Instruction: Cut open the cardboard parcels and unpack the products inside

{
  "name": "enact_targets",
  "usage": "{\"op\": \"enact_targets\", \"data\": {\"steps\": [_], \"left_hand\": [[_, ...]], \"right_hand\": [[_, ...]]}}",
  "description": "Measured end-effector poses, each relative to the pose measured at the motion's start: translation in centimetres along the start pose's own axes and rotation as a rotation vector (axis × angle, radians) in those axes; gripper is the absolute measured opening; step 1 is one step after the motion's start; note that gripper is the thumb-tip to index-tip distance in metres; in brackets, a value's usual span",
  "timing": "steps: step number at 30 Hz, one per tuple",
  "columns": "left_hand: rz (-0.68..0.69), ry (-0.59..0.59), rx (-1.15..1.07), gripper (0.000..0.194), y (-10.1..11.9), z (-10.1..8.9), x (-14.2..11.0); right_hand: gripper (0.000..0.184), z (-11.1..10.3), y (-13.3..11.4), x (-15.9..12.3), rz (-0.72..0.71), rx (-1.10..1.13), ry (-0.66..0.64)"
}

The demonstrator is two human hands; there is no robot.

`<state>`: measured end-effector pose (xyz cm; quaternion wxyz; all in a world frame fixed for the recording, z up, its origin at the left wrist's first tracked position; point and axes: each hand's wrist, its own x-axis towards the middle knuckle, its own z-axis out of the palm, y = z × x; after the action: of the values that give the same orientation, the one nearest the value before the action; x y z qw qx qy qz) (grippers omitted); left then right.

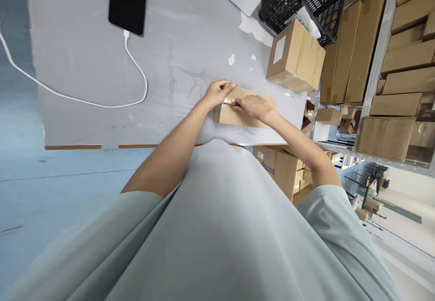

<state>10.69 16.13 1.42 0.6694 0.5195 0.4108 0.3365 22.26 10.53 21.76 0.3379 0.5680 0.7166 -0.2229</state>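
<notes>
On the near side of the table [81, 124], a small brown box [235, 118] sits close to the edge. Its long side runs left to right, almost in line with that edge. The right hand [254, 106] is over the middle of the box, closed tight round a little red and black tool [235, 104]. The tool's thin tip points left, at shiny tape [228, 100] on the box's left end. The left hand [216, 93] is nearer to that end. It bends at the far left corner and touches the box, but I cannot tell how hard it grips. The box looks plain, with a flat top. A white cord [102, 106] curls on the left. Farther away, a bigger box [287, 59] stands on the right. Past it is a black crate [335, 9], and a dark phone [128, 4] lies far left.
</notes>
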Motion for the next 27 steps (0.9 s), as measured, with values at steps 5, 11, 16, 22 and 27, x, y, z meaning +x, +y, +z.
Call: {"op": "enact_targets", "data": {"steps": [5,11,16,22,27], "left_hand": [[-0.052,0.011,0.042,0.042,0.6,-0.1,-0.2],[-0.038,0.061,0.144,0.038,1.3,0.1,-0.5],[-0.122,0.089,0.198,0.041,2.6,-0.1,-0.7],[-0.247,0.125,0.263,0.047,4.3,0.0,-1.1],[-0.235,0.218,0.322,0.045,5.2,0.9,-1.8]], "right_hand": [[0.05,-1.3,-1.2,-0.7,0.018,-0.08,-0.034],[0.048,0.1,0.0,-1.1,0.009,-0.041,-0.008],[0.043,2.8,6.0,-3.4,0.086,-0.041,-0.078],[0.048,9.1,16.8,-9.6,0.261,-0.015,-0.116],[0.039,16.1,23.7,-12.9,0.409,0.131,-0.117]]}}
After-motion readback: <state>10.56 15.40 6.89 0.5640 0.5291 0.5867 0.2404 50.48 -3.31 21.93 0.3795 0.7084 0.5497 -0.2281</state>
